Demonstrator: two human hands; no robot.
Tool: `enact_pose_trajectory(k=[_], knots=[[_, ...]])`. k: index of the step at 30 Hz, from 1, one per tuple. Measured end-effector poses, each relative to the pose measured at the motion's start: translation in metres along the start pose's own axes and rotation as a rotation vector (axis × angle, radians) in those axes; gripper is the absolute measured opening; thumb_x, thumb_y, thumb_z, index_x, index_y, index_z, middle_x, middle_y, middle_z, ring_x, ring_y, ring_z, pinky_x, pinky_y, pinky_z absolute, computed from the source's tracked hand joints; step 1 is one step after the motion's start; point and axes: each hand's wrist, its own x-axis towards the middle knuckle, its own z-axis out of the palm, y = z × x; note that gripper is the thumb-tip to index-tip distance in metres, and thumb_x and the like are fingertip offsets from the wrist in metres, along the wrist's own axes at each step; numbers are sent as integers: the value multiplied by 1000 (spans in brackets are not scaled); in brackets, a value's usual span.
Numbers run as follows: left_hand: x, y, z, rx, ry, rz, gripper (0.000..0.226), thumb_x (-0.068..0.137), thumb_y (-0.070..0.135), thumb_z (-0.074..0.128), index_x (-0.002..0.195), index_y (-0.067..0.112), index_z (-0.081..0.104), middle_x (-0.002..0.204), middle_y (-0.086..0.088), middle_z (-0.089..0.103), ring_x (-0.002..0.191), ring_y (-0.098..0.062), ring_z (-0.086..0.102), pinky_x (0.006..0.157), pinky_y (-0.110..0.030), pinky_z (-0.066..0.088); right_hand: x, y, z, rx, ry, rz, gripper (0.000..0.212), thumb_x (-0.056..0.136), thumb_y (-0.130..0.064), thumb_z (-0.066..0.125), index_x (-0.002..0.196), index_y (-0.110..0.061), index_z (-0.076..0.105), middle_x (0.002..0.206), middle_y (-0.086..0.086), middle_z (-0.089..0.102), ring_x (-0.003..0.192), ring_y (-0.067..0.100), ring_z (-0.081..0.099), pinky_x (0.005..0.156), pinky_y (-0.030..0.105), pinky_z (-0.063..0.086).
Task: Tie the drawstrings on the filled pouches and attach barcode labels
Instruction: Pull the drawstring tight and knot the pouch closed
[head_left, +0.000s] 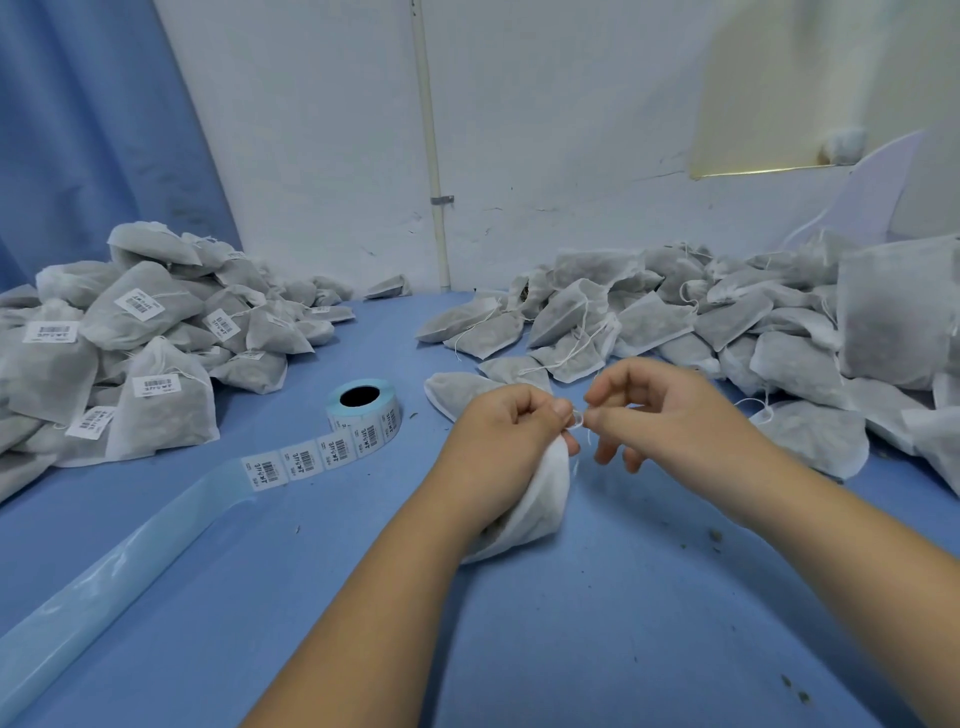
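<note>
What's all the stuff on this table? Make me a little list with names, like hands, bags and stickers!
left hand: grips the neck of the white fabric pouch, which rests on the blue table
right hand: pinches the thin white drawstring at the pouch's mouth
stickers: roll of barcode labels, left of the hands, strip partly unrolled
left pile: grey filled pouches with barcode labels on them
right pile: grey filled pouches, strings loose, no labels visible
</note>
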Motion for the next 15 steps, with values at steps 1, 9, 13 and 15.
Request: enact_pose_trajectory(k=[1, 9, 13, 15], knots=[[0, 0, 0, -2, -3, 4, 22, 98, 28, 58, 79, 23, 67, 70, 11, 72, 64, 6, 61, 63, -7, 43, 0, 0, 0, 12, -2, 10, 9, 83, -8, 68, 89, -13, 62, 67, -6, 66, 60, 15, 67, 52, 29, 46], [-2, 2, 4, 5, -8, -11, 21, 97, 26, 60, 79, 18, 67, 67, 9, 71, 55, 6, 58, 54, -6, 42, -5, -8, 5, -30, 24, 40, 12, 81, -6, 68, 86, -17, 65, 74, 5, 72, 64, 13, 64, 56, 24, 46], [-2, 1, 5, 10, -10, -16, 21, 97, 26, 61, 79, 17, 67, 67, 9, 71, 57, 5, 60, 56, -6, 43, -7, -10, 6, -76, 70, 50, 15, 80, -4, 66, 82, -19, 66, 70, 2, 71, 65, 15, 60, 62, 32, 46], [-2, 1, 6, 23, -9, -14, 21, 97, 26, 61, 78, 18, 66, 67, 9, 71, 58, 4, 61, 57, -7, 44, -8, -11, 7, -125, 93, 48, 17, 79, -4, 66, 80, -21, 66, 63, -6, 68, 61, 12, 58, 62, 31, 47]])
